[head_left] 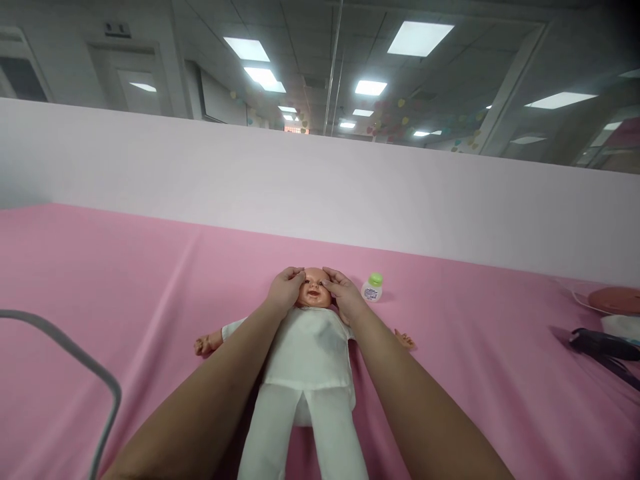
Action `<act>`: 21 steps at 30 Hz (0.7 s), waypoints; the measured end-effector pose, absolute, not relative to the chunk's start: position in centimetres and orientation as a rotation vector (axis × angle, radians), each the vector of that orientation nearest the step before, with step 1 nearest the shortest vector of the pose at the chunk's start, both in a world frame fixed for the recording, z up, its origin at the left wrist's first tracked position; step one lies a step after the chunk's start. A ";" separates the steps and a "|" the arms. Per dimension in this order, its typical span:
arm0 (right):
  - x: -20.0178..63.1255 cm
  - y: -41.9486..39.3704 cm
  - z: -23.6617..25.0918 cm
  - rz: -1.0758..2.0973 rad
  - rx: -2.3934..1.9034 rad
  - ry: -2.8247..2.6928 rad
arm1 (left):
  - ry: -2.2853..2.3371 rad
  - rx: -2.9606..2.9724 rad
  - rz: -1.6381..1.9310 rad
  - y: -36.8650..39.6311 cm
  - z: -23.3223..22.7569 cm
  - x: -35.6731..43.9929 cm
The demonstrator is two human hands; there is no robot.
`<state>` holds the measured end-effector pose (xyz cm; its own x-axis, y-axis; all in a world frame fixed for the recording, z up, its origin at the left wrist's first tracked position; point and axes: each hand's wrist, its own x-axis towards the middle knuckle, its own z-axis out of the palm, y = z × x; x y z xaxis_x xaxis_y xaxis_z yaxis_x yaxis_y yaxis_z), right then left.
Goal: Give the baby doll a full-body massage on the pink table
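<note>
A baby doll (313,347) in a white top and white trousers lies face up on a pink cover. Its head rests between my two hands. My left hand (286,289) curves round one side of the head, its thumb by the doll's eye. On the opposite side my right hand (344,291) cups the head, with the thumb on the face near the other eye. The doll's arms stretch out to both sides, partly covered by my forearms. Just right of my right hand stands a small clear bottle (372,292) with a green cap.
Behind the doll, a low white wall (320,187) runs across the pink surface (150,280). A grey curved tube (75,353) arches in at the left. Toward the right edge lie a black-handled item (605,345) and a brownish round object (615,300).
</note>
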<state>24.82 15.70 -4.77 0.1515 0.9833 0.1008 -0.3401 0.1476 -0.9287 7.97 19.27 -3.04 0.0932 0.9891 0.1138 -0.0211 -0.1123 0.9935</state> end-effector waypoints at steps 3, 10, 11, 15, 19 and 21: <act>24.7 15.5 -4.6 1.170 -0.901 -0.927 | 1.064 1.328 1.216 19.2 -3.1 7.9; 23.7 15.5 -4.4 1.115 -0.922 -0.901 | 1.124 1.398 1.159 19.2 -3.3 7.7; 23.5 15.6 -4.4 1.103 -0.933 -0.897 | 1.145 1.414 1.150 19.2 -3.3 7.7; 23.1 15.9 -4.6 1.024 -0.978 -0.911 | 1.214 1.451 1.149 19.4 -3.2 7.8; 23.2 16.5 -5.2 0.972 -1.023 -0.898 | 1.181 1.427 1.188 19.7 -3.3 8.0; 23.5 16.7 -5.3 0.988 -1.020 -0.890 | 1.147 1.396 1.199 19.9 -3.5 8.1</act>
